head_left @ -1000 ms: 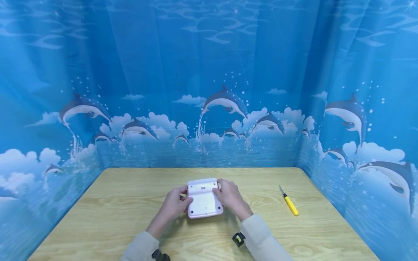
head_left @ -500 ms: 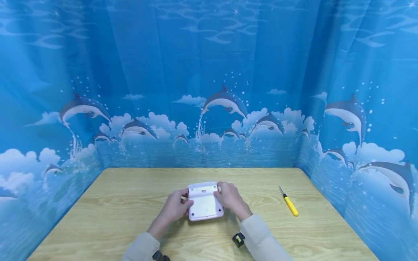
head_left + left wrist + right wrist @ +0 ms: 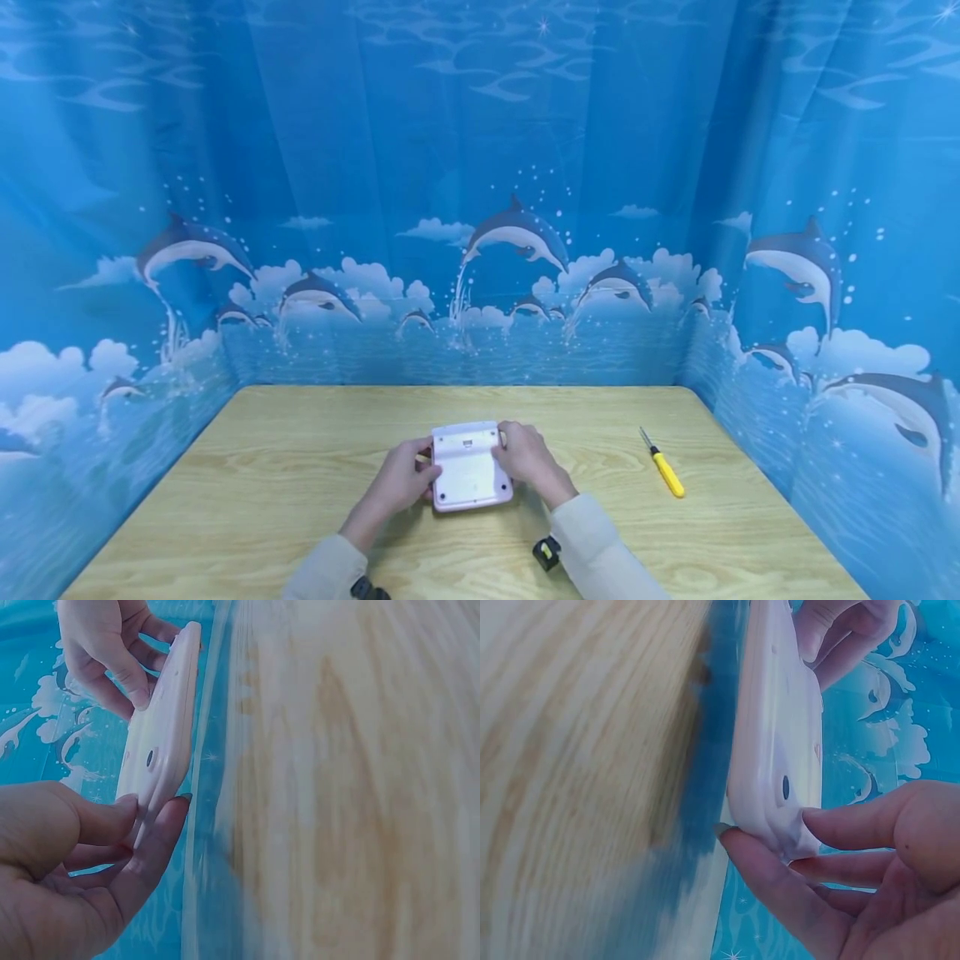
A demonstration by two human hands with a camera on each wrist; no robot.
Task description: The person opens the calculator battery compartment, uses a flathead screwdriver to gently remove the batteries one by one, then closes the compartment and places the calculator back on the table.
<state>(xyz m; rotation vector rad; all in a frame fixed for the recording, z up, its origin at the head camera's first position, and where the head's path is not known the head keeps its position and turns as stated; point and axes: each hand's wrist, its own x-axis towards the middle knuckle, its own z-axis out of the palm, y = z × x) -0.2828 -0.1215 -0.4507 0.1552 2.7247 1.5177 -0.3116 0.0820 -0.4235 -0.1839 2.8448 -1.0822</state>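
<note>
Blue dolphin-print curtains (image 3: pixel 480 150) stand behind a pale wood-grain counter (image 3: pixel 300 433). Just above it, a flat, squarish, pale pink plastic device (image 3: pixel 468 475) hangs between the left hand (image 3: pixel 397 475) and the right hand (image 3: pixel 531 457), their fingers (image 3: pixel 776 881) pinching its opposite edges, thumbs (image 3: pixel 109 823) on the upturned underside, presumably to hold that face steady. Well right of the right fingers lies a yellow-handled metal screwdriver (image 3: pixel 666 472), seemingly placed within reach.

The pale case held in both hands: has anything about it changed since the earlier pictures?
The pale case has shifted slightly down in the head view, and the left hand and right hand holding it moved along. Nothing was newly gripped or let go. The yellow-handled screwdriver stayed where it lay on the table.
</note>
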